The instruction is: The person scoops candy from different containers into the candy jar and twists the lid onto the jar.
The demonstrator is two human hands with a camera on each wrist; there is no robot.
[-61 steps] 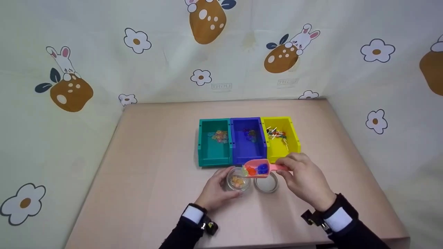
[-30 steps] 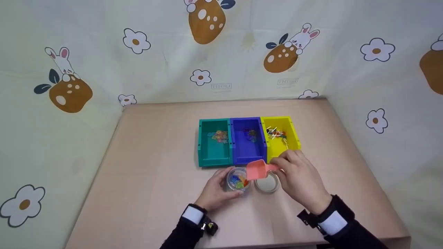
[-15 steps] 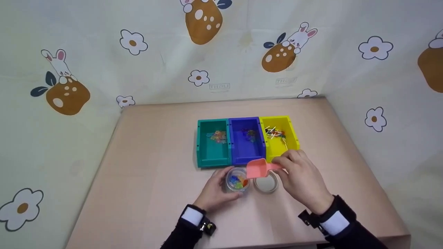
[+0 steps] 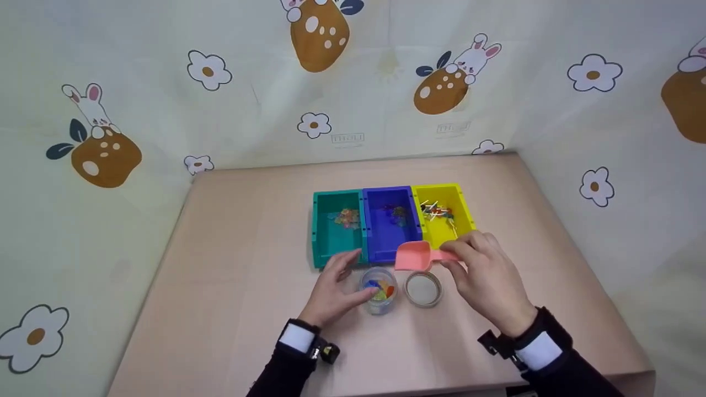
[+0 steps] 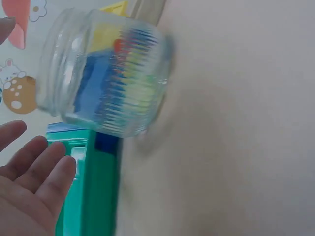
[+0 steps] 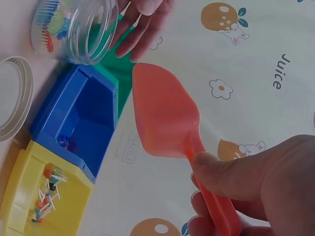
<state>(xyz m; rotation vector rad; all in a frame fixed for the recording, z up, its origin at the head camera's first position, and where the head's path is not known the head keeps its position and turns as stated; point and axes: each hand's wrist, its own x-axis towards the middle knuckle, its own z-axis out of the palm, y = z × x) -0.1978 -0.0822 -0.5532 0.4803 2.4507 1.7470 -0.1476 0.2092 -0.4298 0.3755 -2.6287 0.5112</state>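
In the head view my right hand [image 4: 491,278] pinches the handle of a pink scoop [image 4: 413,256], held above the table near the blue bin. The right wrist view shows the bowl of the scoop [image 6: 165,110] with nothing in it. A clear jar [image 5: 106,73] stands upright on the table, lidless, with blue, green, orange and red pieces [image 4: 380,289] inside. My left hand [image 4: 333,292] is beside the jar, fingers spread and apart from it. To the jar's right lies a round lid [image 4: 423,289].
Behind the jar, three joined bins stand in a row. The green bin [image 4: 337,242] and blue bin [image 4: 390,237] hold small translucent pieces. In the yellow bin [image 4: 460,212] lie several sticks with coloured heads. A patterned curtain [image 4: 259,121] borders the table [image 4: 231,275].
Colourful pieces have gone from the scoop into the jar. The left hand has let go of the jar and moved left. The scoop has risen slightly away from the jar.
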